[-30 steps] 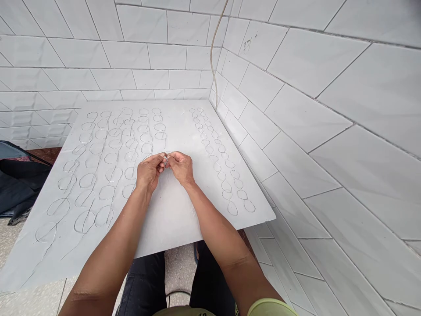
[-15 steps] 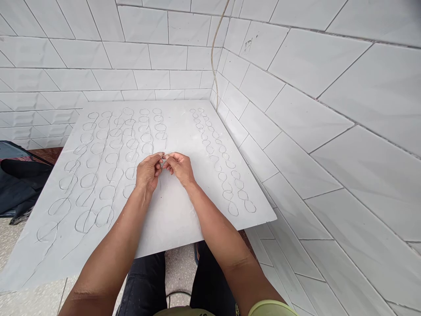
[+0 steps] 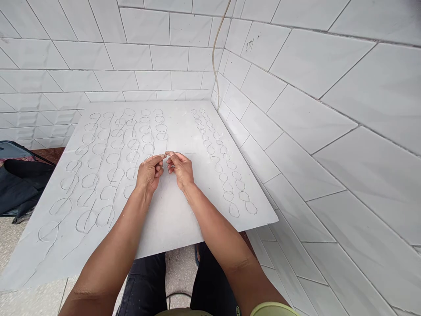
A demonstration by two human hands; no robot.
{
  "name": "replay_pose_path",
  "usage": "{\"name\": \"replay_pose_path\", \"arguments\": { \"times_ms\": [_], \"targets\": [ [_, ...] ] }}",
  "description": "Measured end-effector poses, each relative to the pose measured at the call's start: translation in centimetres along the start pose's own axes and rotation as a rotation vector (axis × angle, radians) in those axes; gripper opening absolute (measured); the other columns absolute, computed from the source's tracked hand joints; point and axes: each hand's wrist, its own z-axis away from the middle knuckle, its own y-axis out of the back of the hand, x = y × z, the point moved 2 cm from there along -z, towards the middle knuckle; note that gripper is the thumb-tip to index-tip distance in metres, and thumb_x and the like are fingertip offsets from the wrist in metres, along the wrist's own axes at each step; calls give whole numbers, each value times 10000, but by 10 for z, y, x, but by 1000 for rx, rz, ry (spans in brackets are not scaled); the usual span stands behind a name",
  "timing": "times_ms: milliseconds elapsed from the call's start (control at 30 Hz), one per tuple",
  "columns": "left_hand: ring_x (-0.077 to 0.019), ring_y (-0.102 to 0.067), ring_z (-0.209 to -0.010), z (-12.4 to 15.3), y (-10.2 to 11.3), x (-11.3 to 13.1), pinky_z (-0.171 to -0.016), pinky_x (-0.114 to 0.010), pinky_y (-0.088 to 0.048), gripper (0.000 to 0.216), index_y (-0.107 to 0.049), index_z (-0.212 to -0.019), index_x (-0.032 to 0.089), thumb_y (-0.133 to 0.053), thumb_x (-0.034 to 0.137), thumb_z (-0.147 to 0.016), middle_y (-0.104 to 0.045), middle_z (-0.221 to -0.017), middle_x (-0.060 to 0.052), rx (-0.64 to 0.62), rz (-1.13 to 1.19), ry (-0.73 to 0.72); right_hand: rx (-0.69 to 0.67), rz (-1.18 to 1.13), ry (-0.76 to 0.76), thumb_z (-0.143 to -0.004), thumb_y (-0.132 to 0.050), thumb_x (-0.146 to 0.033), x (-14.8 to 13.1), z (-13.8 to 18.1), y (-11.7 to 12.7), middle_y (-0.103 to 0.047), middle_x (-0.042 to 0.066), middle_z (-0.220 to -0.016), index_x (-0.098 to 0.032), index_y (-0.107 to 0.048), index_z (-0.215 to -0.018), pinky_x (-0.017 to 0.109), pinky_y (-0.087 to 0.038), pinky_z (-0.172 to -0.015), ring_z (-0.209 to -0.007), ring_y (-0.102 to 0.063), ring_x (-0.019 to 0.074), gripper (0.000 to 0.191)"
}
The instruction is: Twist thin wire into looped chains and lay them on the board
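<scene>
Above the middle of a white board (image 3: 184,219) lined with wire loops (image 3: 108,166), left hand (image 3: 149,173) and right hand (image 3: 180,169) pinched a barely visible thin wire (image 3: 165,154) between close fingertips, steadying it.

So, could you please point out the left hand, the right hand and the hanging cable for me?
left hand (image 3: 149,173), head view, back of the hand.
right hand (image 3: 181,169), head view, back of the hand.
hanging cable (image 3: 213,57), head view, its middle stretch in the tiled corner.
</scene>
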Motion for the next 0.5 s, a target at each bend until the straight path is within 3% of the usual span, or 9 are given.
{"name": "replay_pose_path", "arguments": {
  "times_ms": [167,500],
  "targets": [
    [-28,-349,-488,-1,1,4,-365,-176,-174,220,-714,-772,98,-841,169,-608,-493,-616,30,-75,-1,58,-78,-131,-11,-819,-728,-457,-5,-3,3,-593,17,-829,-178,-746,-886,222,-391,-509,-664,-527,99,287],
    [-21,-281,-469,4,0,17,-350,-145,-162,198,-635,-674,120,-830,145,-642,-369,-580,60,-260,-23,125,-224,-76,24,-848,-691,-529,-19,-3,8,-584,16,-791,-190,-691,-821,237,-414,-548,-685,-533,113,339]
  ]
}}
